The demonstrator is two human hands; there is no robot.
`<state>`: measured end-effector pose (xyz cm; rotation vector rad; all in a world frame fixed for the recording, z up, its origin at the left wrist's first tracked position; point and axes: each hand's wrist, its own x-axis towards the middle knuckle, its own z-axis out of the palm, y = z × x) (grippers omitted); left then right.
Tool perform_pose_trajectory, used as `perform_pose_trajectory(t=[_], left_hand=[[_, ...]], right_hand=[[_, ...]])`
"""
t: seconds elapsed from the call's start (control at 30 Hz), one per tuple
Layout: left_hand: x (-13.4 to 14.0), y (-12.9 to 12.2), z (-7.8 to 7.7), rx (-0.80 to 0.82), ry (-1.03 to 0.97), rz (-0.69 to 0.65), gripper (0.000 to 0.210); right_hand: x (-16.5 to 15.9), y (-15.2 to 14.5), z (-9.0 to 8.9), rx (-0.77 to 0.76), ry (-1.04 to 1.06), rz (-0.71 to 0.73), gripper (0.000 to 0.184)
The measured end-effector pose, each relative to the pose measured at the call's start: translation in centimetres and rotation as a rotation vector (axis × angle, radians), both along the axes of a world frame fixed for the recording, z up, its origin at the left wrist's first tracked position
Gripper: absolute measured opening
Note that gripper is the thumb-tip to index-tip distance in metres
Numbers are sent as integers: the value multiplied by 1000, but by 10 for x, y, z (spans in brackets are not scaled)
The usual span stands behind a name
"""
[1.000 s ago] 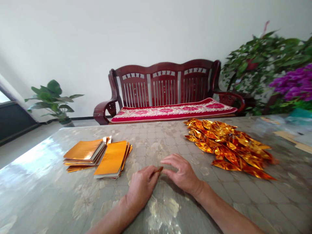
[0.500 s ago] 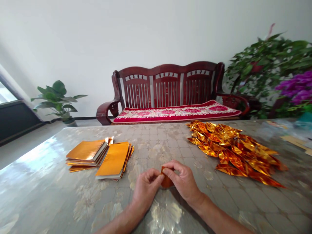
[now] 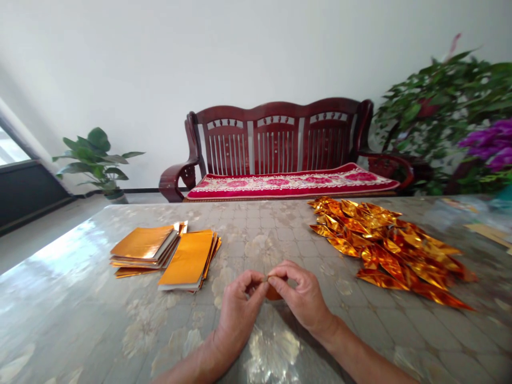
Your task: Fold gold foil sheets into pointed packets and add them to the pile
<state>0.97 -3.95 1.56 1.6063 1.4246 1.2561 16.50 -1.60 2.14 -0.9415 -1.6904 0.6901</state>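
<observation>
Both hands meet over the middle of the table. A small piece of orange foil paper [image 3: 274,293] is pinched between them, mostly hidden by the fingers. My left hand [image 3: 242,298] grips its left side with thumb and forefinger. On the other side my right hand [image 3: 301,293] pinches it the same way, the fingertips of both hands nearly touching. To the left lie two stacks of flat gold foil paper, a farther stack [image 3: 144,242] and a nearer stack [image 3: 188,261]. A heap of folded, pointed shiny foil pieces [image 3: 386,250] spreads on the right.
The table [image 3: 96,320] has a glossy, flower-patterned cover. Plastic bags [image 3: 452,210] and a tan strip [image 3: 488,234] lie at its far right. Behind stand a dark red wooden bench [image 3: 276,144] with a red cushion [image 3: 296,181], a potted plant [image 3: 96,160] and leafy greenery [image 3: 432,106].
My fingertips have drawn closer together over the foil paper, and less of it shows below them. The view has shifted slightly; the stacks and the heap lie as before.
</observation>
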Motion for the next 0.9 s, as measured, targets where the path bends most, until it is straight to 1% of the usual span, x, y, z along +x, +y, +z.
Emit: perform_pose_trajectory(t=[0.07, 0.2, 0.33, 0.4, 0.47, 0.53, 0.6, 0.67, 0.77, 0.9], left_hand=[[0, 1, 0, -13, -35, -16, 23], [2, 5, -3, -74, -172, -23, 25], [2, 6, -5, -90, -223, -9, 24], [1, 5, -6, -112, -275, -24, 27], [0, 5, -6, -154, -366, -70, 33], [0, 5, -6, -206, -497, -119, 39], [1, 7, -6, -269, -633, -155, 42], [3, 8, -6, -337, -727, -167, 43], [5, 9, -5, -395, -780, -174, 44], [6, 10, -6, -366, -779, -159, 43]], right_hand=[[1, 0, 1, 0, -10, 8, 14], [-1, 0, 1, -34, -33, -3, 12], [-3, 1, -2, -66, -48, -42, 13], [-3, 2, -3, -61, -39, -42, 14], [-2, 3, -3, -52, -25, -31, 15], [-2, 3, -3, -56, -12, -24, 17], [-2, 3, -2, -68, 2, -23, 18], [-2, 2, -1, -76, 15, -26, 18], [-3, 0, -1, -72, 22, -20, 19], [-5, -1, -2, -45, 10, -15, 17]])
